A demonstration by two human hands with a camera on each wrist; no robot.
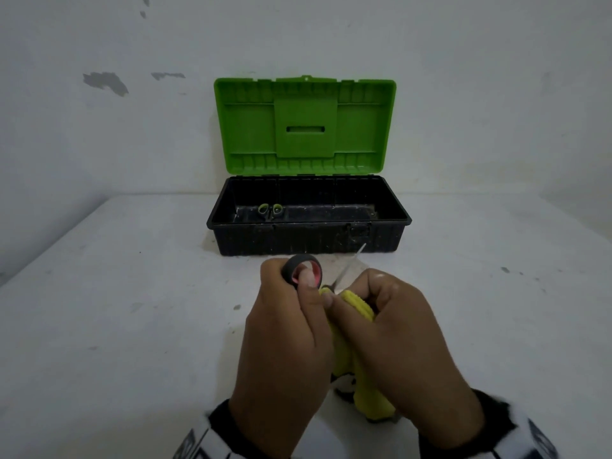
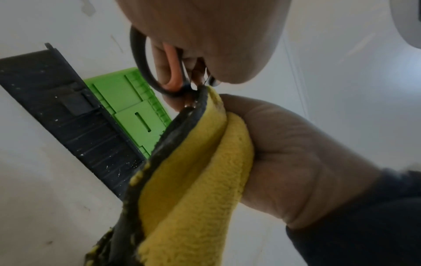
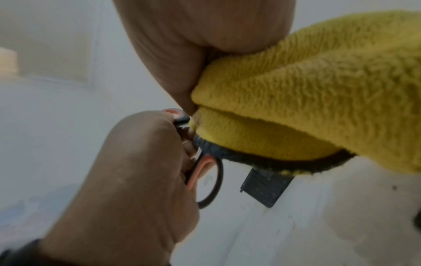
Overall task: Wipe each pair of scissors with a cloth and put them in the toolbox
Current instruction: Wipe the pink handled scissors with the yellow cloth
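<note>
My left hand grips the black-and-pink handle loop of a pair of scissors, a finger through the ring; the thin blade points up and away toward the toolbox. My right hand grips a yellow cloth bunched against the scissors near the pivot. The left wrist view shows the scissors and the cloth with its dark edge; the right wrist view shows the scissors and the cloth. The open toolbox, black with a green lid, holds green-handled scissors.
The toolbox stands at the back of a white table, against a white wall. The table surface is scuffed with small dark marks. My hands hover just in front of the toolbox front wall.
</note>
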